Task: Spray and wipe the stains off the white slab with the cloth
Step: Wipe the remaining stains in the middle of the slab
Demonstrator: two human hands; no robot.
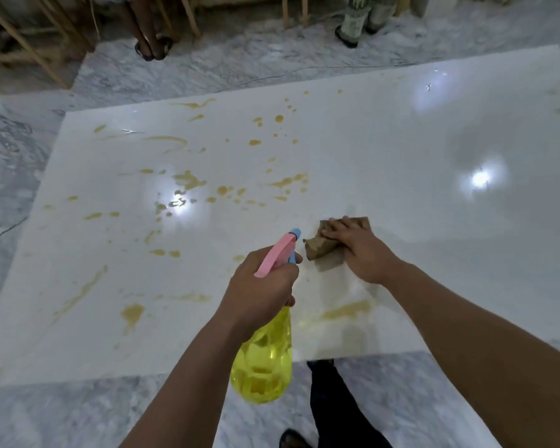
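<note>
Closest to the camera, two bare forearms reach out over the near edge of the white slab [401,150]. The left hand [259,286] has its fingers curled tight round the neck of a yellow spray bottle [262,360], whose pink trigger head [277,252] and blue nozzle point away toward the far side. Just right of it, the right hand [359,247] lies flat with straight fingers pressing a brown cloth [320,248] onto the slab, near its middle and toward the near edge.

Judging by how the stains [188,181] lie, the job looks well short of done. The right half of the slab is glossy and nearly spotless, apart from a few faint marks at its far right edge. The left half carries many yellow-brown splashes, drips and streaks, from the far left corner down to the near left. A pale smear [346,310] also sits close to the near edge, between the two arms. The cloth rests about on the boundary between clean and dirty, so what is left seems to be spraying and wiping the whole left part, plus that near smear.

Bright ceiling lights reflect off the polished slab. It lies low over a grey-veined marble floor [136,76], and the wearer's dark trouser leg and shoe [333,412] show just below the near edge. At the far side stand wooden legs [29,46] of furniture or frames and the feet of two other people in sandals [152,50].
</note>
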